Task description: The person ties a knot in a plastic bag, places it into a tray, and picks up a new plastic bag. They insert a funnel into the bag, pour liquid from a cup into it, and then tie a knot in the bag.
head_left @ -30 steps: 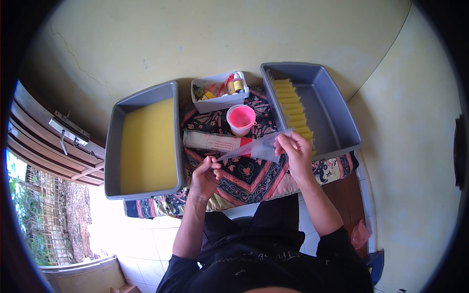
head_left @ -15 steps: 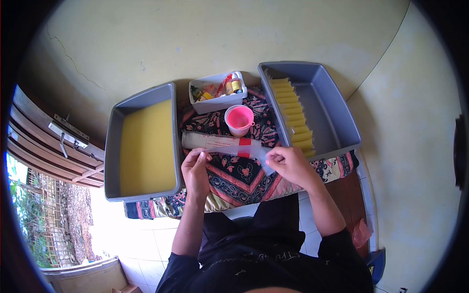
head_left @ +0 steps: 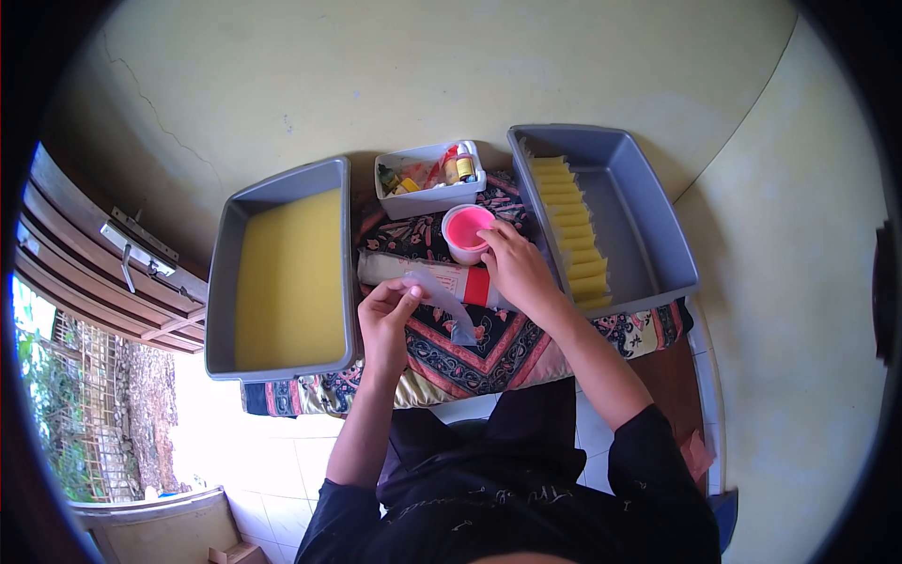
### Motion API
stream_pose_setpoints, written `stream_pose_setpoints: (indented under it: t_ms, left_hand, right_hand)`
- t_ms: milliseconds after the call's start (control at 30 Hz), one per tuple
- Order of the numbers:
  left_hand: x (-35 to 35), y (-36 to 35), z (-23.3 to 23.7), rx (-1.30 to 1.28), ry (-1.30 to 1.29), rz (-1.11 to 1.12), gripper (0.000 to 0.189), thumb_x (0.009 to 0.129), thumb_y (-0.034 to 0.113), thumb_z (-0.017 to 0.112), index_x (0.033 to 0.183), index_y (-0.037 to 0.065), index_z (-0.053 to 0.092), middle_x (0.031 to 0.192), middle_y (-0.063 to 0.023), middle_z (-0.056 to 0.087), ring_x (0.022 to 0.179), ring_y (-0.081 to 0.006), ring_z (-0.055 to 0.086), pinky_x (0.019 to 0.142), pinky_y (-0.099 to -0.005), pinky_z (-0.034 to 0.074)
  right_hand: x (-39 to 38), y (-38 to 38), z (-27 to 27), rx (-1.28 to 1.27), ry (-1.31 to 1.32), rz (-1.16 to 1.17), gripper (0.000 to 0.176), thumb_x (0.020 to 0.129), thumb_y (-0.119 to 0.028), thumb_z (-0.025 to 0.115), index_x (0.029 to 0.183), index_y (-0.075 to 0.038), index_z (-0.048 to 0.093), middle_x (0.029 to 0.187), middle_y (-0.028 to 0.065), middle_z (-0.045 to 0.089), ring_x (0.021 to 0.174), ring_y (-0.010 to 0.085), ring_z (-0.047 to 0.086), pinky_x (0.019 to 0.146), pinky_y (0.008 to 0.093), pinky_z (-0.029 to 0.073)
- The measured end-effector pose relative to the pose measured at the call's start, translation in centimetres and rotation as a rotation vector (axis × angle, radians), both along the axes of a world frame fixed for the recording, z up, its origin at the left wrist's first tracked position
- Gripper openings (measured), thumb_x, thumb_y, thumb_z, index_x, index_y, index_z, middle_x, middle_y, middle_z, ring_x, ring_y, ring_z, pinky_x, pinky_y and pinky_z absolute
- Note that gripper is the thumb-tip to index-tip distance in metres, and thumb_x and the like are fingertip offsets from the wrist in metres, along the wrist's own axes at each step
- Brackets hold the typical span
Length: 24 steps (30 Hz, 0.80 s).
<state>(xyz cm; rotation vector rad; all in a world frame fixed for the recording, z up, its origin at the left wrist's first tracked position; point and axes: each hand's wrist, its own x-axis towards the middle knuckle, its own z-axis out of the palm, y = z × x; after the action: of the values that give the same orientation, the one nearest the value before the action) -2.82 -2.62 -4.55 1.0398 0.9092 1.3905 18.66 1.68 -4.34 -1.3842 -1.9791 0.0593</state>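
My left hand [head_left: 385, 315] pinches a narrow clear plastic bag [head_left: 454, 308] near its upper end, and the rest of it hangs limp over the patterned cloth. At the right rim of a pink cup [head_left: 465, 224], where its small handle is, my right hand [head_left: 515, 268] has its thumb and fingers closed. That cup sits inside a white tub [head_left: 464, 254]. Below the tub lies a pack of clear plastic bags [head_left: 390, 269] with a red band [head_left: 476, 286] around it, partly hidden by both hands.
On the left, a grey bin [head_left: 348, 282] holds yellow liquid [head_left: 291, 282]. A second grey bin [head_left: 648, 221] on the right has a row of filled yellow tubes [head_left: 573, 221] along its left side. Behind stands a white box [head_left: 432, 200] with small bottles.
My right hand has let go of the plastic bag's far end and moved up to the pink cup. The bag, stretched between both hands before, now droops from my left hand.
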Motion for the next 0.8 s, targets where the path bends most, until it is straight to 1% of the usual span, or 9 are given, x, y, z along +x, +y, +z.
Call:
stream_pose_setpoints:
  t_ms: [67, 167, 233, 433, 567, 667, 733, 767, 800]
  left_hand:
    - [0.1, 0.0, 0.4, -0.02, 0.034, -0.011, 0.014, 0.09, 0.006, 0.062, 0.098, -0.005, 0.063, 0.086, -0.009, 0.068, 0.083, -0.0144, 0.063, 0.083, -0.0279, 0.048]
    - [0.2, -0.1, 0.9, -0.048, 0.042, -0.006, 0.012, 0.09, 0.005, 0.062, 0.096, -0.004, 0.065, 0.086, -0.0084, 0.068, 0.082, -0.0133, 0.063, 0.082, -0.0273, 0.049]
    - [0.1, 0.0, 0.8, -0.031, 0.036, -0.014, 0.011, 0.09, 0.005, 0.062, 0.095, -0.004, 0.065, 0.087, -0.0081, 0.068, 0.083, -0.0129, 0.063, 0.082, -0.0273, 0.049]
    - [0.0, 0.4, 0.6, 0.002, -0.009, -0.047, 0.01, 0.088, 0.004, 0.066, 0.094, -0.003, 0.066, 0.086, -0.0064, 0.067, 0.083, -0.0114, 0.062, 0.08, -0.0257, 0.049]
    - [0.2, 0.7, 0.6, -0.015, 0.018, -0.05, 0.011, 0.084, 0.002, 0.069, 0.094, -0.002, 0.066, 0.085, -0.005, 0.067, 0.082, -0.0098, 0.061, 0.077, -0.0236, 0.049]
    - [0.2, 1.1, 0.6, 0.003, 0.113, -0.046, 0.012, 0.084, 0.003, 0.07, 0.093, -0.002, 0.066, 0.086, -0.0045, 0.067, 0.08, -0.0086, 0.061, 0.075, -0.0224, 0.048]
    - [0.5, 1.4, 1.1, -0.006, 0.15, -0.045, 0.013, 0.084, 0.004, 0.071, 0.094, -0.003, 0.066, 0.085, -0.0046, 0.067, 0.079, -0.0083, 0.061, 0.074, -0.0222, 0.048]
    - [0.6, 1.5, 1.2, -0.016, 0.185, -0.046, 0.015, 0.083, 0.005, 0.072, 0.094, -0.003, 0.066, 0.085, -0.0047, 0.068, 0.078, -0.0081, 0.061, 0.073, -0.0221, 0.048]
    - [0.8, 1.6, 1.2, -0.017, 0.184, -0.044, 0.015, 0.083, 0.005, 0.072, 0.094, -0.003, 0.066, 0.085, -0.0047, 0.068, 0.078, -0.0081, 0.061, 0.073, -0.0221, 0.048]
  right_hand:
    - [-0.1, 0.6, -0.3, -0.003, -0.03, -0.008, 0.018, 0.082, -0.004, 0.059, 0.1, 0.001, 0.061, 0.106, 0.0162, 0.06, 0.09, 0.0334, 0.064, 0.075, 0.0423, 0.054]
    - [-0.4, 1.1, -0.6, -0.189, -0.066, -0.039, 0.019, 0.082, -0.003, 0.061, 0.1, 0.002, 0.063, 0.108, 0.0171, 0.062, 0.094, 0.035, 0.062, 0.083, 0.0408, 0.05]
    - [-0.4, 1.5, -1.0, -0.123, 0.016, -0.001, 0.012, 0.081, 0.0, 0.061, 0.092, 0.002, 0.064, 0.097, 0.0168, 0.064, 0.091, 0.0346, 0.063, 0.082, 0.0414, 0.05]
    - [-0.7, 2.0, -1.1, -0.013, 0.229, 0.033, 0.011, 0.076, 0.004, 0.066, 0.087, 0.003, 0.063, 0.089, 0.0167, 0.065, 0.079, 0.0325, 0.065, 0.072, 0.039, 0.052]
    - [-1.1, 1.7, 0.3, 0.006, 0.306, 0.026, 0.01, 0.075, 0.001, 0.066, 0.085, 0.001, 0.062, 0.088, 0.0187, 0.063, 0.086, 0.0366, 0.061, 0.078, 0.0418, 0.049]
    - [-1.2, 1.1, 1.3, 0.053, 0.35, 0.033, 0.01, 0.078, 0.001, 0.067, 0.087, 0.002, 0.062, 0.086, 0.0168, 0.064, 0.081, 0.033, 0.064, 0.073, 0.0383, 0.051]
    - [-1.1, 0.5, 2.4, -0.02, 0.557, 0.042, 0.012, 0.081, 0.0, 0.067, 0.091, 0.003, 0.062, 0.087, 0.0148, 0.065, 0.076, 0.0264, 0.067, 0.067, 0.0322, 0.053]
    - [-1.0, 0.2, 2.9, 0.023, 0.575, 0.064, 0.01, 0.085, 0.0, 0.066, 0.093, 0.004, 0.062, 0.086, 0.011, 0.065, 0.074, 0.0174, 0.067, 0.064, 0.0261, 0.054]
    - [-0.8, -0.1, 3.4, 0.022, 0.574, 0.067, 0.01, 0.085, 0.0, 0.066, 0.093, 0.004, 0.062, 0.086, 0.011, 0.065, 0.074, 0.0174, 0.067, 0.064, 0.0261, 0.054]
